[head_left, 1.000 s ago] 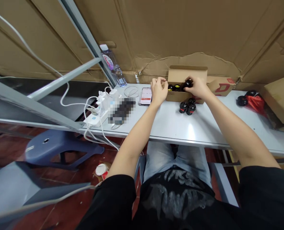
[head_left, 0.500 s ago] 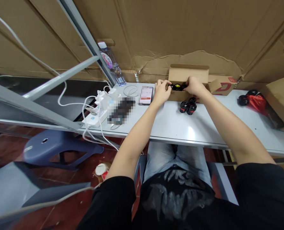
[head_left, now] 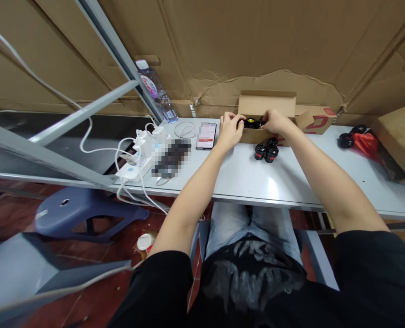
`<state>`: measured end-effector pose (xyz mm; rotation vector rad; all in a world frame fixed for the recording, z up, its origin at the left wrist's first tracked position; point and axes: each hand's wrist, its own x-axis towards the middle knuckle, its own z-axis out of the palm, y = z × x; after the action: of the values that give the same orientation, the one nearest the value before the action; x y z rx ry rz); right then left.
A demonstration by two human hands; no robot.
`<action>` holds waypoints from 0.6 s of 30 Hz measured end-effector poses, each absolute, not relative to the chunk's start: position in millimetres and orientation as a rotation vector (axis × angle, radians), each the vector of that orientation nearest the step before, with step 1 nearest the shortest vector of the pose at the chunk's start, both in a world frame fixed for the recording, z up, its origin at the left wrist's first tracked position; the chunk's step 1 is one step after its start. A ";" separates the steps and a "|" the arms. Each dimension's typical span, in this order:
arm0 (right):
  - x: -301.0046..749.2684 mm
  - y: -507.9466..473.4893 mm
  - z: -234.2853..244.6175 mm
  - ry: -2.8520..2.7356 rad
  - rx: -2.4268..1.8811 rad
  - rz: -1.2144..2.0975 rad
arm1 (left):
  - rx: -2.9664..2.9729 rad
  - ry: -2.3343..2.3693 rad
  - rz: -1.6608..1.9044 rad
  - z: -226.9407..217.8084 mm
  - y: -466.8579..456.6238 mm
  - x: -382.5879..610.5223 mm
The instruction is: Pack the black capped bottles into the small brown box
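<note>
A seated person reaches both bare arms across a white table (head_left: 291, 177) to a small open cardboard box (head_left: 267, 102). The left hand (head_left: 228, 130) has its fingers curled, with the tips at the box's near left corner. The right hand (head_left: 274, 122) is bent over the box's front edge, its fingers dipping inside. Between the two sets of fingertips, small round black pieces (head_left: 251, 122) sit in the box, one with a yellow top. Whether either hand grips a piece cannot be told. Just below the right fingers, three black-and-red pieces (head_left: 267, 151) stand clustered on the table. A phone (head_left: 206, 135) lies just left of the left fingers.
</note>
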<state>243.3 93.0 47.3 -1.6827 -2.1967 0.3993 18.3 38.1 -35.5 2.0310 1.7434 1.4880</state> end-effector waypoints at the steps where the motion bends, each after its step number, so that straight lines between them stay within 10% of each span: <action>1: 243.7 93.8 45.8 -2.193 -1.665 0.384 | 2.045 1.739 1.470 -35.1 37.3 18.3; 18: 287.6 37.1 51.4 -2.139 -1.227 0.181 | 2.509 1.239 1.259 19.4 -16.0 27.7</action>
<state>287.6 37.1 51.4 -1.2270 -2.1390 0.1809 27.7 -16.0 19.4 2.5086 1.2393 1.2588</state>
